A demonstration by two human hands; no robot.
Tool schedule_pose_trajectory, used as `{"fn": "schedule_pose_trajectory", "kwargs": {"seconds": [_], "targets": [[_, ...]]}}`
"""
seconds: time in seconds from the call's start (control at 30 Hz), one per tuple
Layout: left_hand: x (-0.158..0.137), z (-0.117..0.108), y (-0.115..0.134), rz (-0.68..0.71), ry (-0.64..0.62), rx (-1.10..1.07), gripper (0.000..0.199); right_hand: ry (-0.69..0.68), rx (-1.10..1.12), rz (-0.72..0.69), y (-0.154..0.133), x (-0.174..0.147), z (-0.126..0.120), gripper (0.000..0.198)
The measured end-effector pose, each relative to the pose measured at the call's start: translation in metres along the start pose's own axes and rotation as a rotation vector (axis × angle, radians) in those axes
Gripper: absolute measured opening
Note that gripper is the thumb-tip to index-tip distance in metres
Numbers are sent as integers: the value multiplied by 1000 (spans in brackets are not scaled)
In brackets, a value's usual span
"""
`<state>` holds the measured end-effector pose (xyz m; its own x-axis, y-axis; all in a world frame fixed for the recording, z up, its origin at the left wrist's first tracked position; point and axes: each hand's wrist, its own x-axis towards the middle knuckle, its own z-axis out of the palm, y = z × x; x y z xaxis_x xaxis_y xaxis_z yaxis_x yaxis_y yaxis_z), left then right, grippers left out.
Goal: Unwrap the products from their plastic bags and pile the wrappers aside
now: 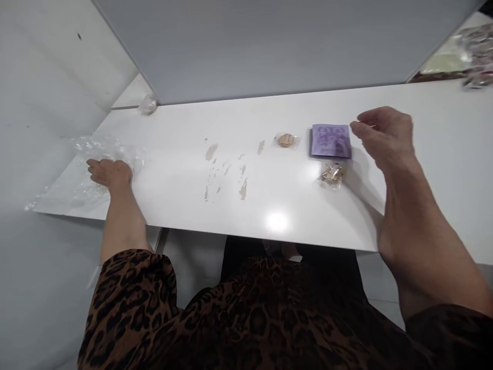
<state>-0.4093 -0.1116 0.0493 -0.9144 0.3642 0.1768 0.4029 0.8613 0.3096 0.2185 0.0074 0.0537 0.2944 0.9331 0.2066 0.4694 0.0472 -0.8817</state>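
My left hand [110, 172] is over a crumpled clear plastic bag [106, 149] at the left end of the white table. Its fingers point left and look partly spread; what lies under the palm is hidden. My right hand [387, 131] hovers just right of a purple square packet [331, 140] with a darker printed pattern. Its thumb and fingers are bent with a small gap between them, and nothing shows in them. Near the packet's front edge lies a small clear sachet with gold-coloured pieces [333, 174]. Another clear sachet, holding a round tan piece [286, 140], lies left of the packet.
The white table [185, 205] has worn patches in its middle. A grey panel [277, 46] stands along its back edge. A small clear plastic bundle [148, 104] sits at the back left corner. Plastic-wrapped items [479, 56] are piled at the far right.
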Motion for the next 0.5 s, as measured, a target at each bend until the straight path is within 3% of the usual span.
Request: {"fn": "schedule_pose_trajectory", "kwargs": {"seconds": [0.07,0.13,0.23,0.3,0.37,0.43,0.5], "targets": [[3,4,-4,77,25,153,38,-46,-136,17,2,2,-2,11],[2,4,-7,122,-47,196,45,-102,-222,30,1,-1,0,11],[-11,-7,-8,130,-104,190,66,-168,-311,78,-2,-6,8,27],[-29,-18,-6,115,-43,173,68,-200,-376,99,-3,-8,14,40],[-51,-30,-1,177,92,87,57,-232,-434,91,-2,-9,20,50],[-79,-39,13,328,197,-99,44,-255,-469,71,-1,-9,26,61],[-111,-42,35,499,180,-324,36,-259,-454,69,-2,-9,30,72]]}}
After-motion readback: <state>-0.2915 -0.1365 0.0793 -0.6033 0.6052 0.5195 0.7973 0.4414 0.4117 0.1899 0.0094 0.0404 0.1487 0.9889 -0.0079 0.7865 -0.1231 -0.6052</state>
